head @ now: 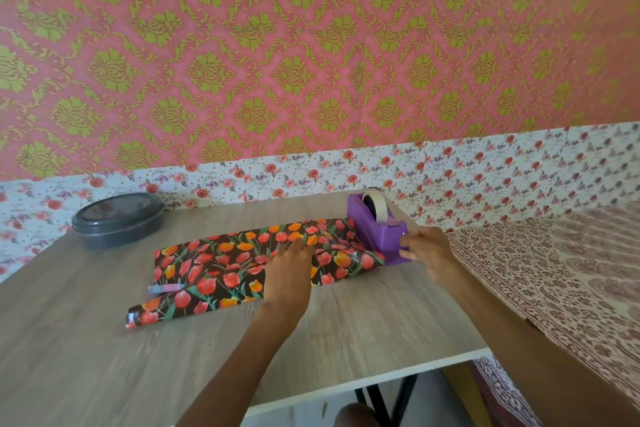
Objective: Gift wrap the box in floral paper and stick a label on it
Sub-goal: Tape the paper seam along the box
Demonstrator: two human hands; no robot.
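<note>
Pressing down on the paper (221, 270) goes the left hand (289, 270), fingers straight and flat on the tulip print, just left of the dispenser (375, 232). The box itself is out of sight under that paper, which is folded over it and butts right up against the dispenser's left side. A loose flap trails toward the person, well left of the dispenser. The right hand (424, 248) is at the dispenser's cutter end, fingers bent toward the purple body and touching it. It's blurred there, so I cannot tell whether they pinch tape or merely rest. The roll (377, 206) sits upright in the dispenser's cradle. Far left of the dispenser, a dark lidded tub (117, 218) stands on the surface (104, 357). A small pastel strip (162, 288) lies on the paper, well left of the dispenser. Right of the dispenser spreads a patterned cloth (554, 270).
</note>
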